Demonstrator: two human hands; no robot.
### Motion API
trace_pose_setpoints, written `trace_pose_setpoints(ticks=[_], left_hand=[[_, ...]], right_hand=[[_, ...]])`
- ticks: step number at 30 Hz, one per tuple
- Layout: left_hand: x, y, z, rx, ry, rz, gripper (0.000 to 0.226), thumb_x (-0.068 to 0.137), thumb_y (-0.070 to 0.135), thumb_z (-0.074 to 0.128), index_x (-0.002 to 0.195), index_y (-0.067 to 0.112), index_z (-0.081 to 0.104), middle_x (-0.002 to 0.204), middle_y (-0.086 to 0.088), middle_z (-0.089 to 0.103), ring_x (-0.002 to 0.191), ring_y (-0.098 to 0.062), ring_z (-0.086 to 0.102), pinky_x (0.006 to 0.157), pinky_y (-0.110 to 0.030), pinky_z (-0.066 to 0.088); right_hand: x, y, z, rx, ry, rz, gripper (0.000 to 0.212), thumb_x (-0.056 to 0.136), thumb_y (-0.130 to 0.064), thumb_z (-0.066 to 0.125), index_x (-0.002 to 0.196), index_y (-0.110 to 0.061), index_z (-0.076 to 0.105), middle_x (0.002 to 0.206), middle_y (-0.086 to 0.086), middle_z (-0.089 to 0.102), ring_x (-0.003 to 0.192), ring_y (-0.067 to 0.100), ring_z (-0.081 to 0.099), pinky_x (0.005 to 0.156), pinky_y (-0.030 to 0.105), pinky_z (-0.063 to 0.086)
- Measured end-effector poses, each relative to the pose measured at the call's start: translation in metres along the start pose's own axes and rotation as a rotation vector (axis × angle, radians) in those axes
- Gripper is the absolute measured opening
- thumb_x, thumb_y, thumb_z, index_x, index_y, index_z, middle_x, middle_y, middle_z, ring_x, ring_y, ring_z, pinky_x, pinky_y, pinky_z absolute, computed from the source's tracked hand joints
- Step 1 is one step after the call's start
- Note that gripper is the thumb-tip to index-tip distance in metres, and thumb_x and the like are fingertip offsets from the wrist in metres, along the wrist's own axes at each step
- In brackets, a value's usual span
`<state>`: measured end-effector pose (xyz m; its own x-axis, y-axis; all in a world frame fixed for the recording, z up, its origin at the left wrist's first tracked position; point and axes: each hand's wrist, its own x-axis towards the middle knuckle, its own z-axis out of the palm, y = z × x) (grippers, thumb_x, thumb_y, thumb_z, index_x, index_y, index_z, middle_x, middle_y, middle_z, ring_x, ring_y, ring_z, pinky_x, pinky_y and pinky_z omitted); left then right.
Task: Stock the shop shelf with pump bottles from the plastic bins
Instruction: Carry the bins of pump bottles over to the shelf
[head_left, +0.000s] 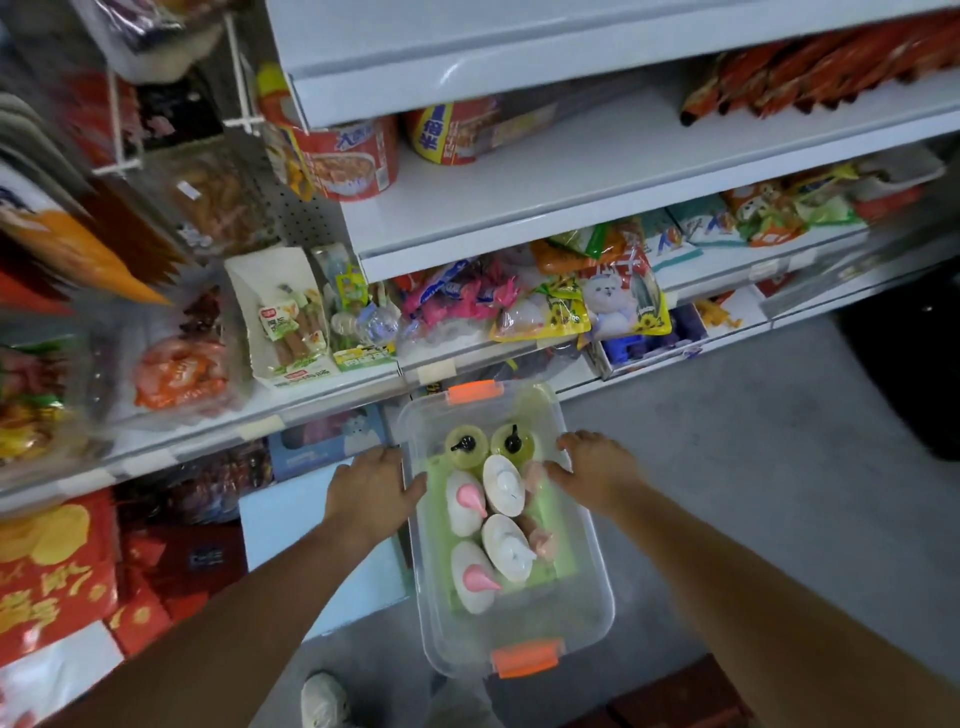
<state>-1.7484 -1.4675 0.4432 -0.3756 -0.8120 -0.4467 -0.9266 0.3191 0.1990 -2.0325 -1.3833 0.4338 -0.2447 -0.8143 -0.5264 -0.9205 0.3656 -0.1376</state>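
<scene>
A clear plastic bin (592, 597) with orange end latches is held in front of the shelves. Inside stand several pump bottles: two yellow-green ones with black pumps (466, 446), white ones with pink pumps (465, 501) and white ones with white pumps (503, 484). My left hand (371, 493) grips the bin's left rim, thumb over the edge. My right hand (592, 467) grips the right rim, its thumb reaching inside the wall. Both hands hold the bin near its far end.
White shop shelves (571, 171) fill the upper view, carrying noodle cups (348, 156) and snack packets (571, 301). The middle shelf has bare white board. A pale blue box (291, 530) stands low on the left. Grey floor lies right; my shoe (324, 701) shows below.
</scene>
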Motion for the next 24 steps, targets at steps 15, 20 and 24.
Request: trace_pose_setpoints(ticks=[15,20,24], left_hand=[[-0.096,-0.130,-0.154,0.031,0.277,-0.319,0.067,0.087,0.068,0.042,0.129,0.019,0.060,0.132,-0.004,0.060,0.123,-0.025,0.053,0.101,-0.039,0.040],[-0.164,-0.203,-0.189,0.047,0.366,-0.474,0.061,0.090,0.065,0.045,0.126,0.018,0.061,0.130,-0.007,0.060,0.121,-0.028,0.055,0.100,-0.041,0.042],[-0.232,-0.259,-0.208,0.005,0.412,-0.594,0.065,0.090,0.066,0.042,0.131,0.017,0.057,0.135,-0.007,0.057,0.124,-0.028,0.053,0.099,-0.041,0.042]], right_hand=[[-0.009,-0.251,-0.130,-0.202,0.204,-0.666,0.050,0.094,-0.056,0.046,0.121,-0.016,0.060,0.116,0.008,0.065,0.103,0.028,0.062,0.084,0.039,0.053],[-0.030,-0.358,-0.152,-0.251,0.165,-0.846,0.056,0.092,-0.062,0.043,0.129,-0.022,0.054,0.114,0.011,0.064,0.104,0.032,0.061,0.083,0.042,0.054],[-0.057,-0.449,-0.155,-0.289,0.170,-0.989,0.053,0.093,-0.060,0.046,0.126,-0.020,0.055,0.111,0.009,0.064,0.102,0.030,0.062,0.073,0.034,0.049]])
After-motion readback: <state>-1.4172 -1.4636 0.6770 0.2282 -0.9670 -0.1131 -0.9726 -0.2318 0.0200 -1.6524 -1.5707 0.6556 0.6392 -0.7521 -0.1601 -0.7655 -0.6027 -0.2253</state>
